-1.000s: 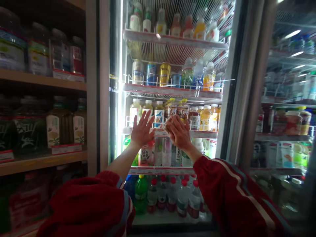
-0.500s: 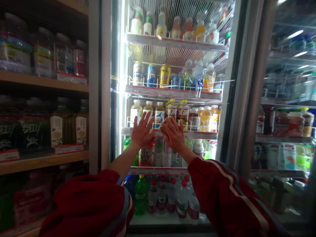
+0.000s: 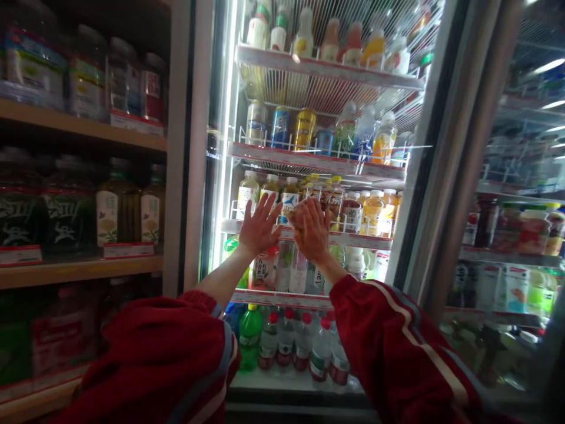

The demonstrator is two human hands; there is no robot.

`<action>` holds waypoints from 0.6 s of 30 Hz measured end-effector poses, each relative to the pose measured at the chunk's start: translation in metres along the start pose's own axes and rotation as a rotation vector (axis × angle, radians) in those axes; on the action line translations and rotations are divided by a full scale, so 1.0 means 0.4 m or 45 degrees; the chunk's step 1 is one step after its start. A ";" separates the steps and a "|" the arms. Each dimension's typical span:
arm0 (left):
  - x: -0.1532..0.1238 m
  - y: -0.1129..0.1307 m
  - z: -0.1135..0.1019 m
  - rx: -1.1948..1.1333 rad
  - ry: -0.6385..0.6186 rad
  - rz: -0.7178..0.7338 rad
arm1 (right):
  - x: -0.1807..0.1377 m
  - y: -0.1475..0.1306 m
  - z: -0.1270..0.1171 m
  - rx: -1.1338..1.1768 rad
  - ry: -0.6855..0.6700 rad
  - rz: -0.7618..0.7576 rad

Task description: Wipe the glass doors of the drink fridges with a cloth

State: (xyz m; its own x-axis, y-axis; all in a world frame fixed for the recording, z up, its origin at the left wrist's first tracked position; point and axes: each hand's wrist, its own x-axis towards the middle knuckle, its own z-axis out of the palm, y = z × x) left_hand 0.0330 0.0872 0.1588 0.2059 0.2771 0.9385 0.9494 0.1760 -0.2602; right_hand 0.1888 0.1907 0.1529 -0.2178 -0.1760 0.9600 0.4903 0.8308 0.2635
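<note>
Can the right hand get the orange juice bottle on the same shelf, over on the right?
Probably yes. The cooler door stands open, and the right hand is already raised at that shelf's front edge. The orange juice bottle stands in the front row further right, with only the low wire rail before it.

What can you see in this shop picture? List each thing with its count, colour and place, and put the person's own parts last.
Cooler: one, lit, door open, centre.
Top-shelf bottles: about eight; white, orange, yellow.
Cans: about four; blue, gold; second shelf, left.
Third-shelf bottles: about ten, mostly yellow, behind the hands.
Bottom bottles: several, red-capped, with a green bottle at their left.
Wooden shelves: dim jars and bottles, far left.
Second cooler: one, shut, right.
Left hand: fingers spread, at the third shelf's edge.
Right hand: beside it, at the bottles.
Red sleeves: two, foreground.
</note>
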 end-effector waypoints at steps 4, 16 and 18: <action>0.006 0.021 -0.015 -0.033 0.035 0.002 | -0.007 -0.007 0.007 0.106 -0.004 -0.138; 0.084 0.190 0.026 -0.106 0.039 0.144 | -0.018 0.117 -0.026 0.071 0.270 0.118; 0.078 0.178 0.025 -0.033 0.023 0.175 | -0.022 0.123 -0.023 -0.087 0.191 0.122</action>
State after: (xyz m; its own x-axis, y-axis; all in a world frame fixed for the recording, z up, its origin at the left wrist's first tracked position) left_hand 0.1046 0.1176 0.1673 0.3389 0.2795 0.8984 0.9175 0.1132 -0.3813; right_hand 0.2226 0.2283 0.1582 -0.0412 -0.1787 0.9830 0.5604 0.8104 0.1709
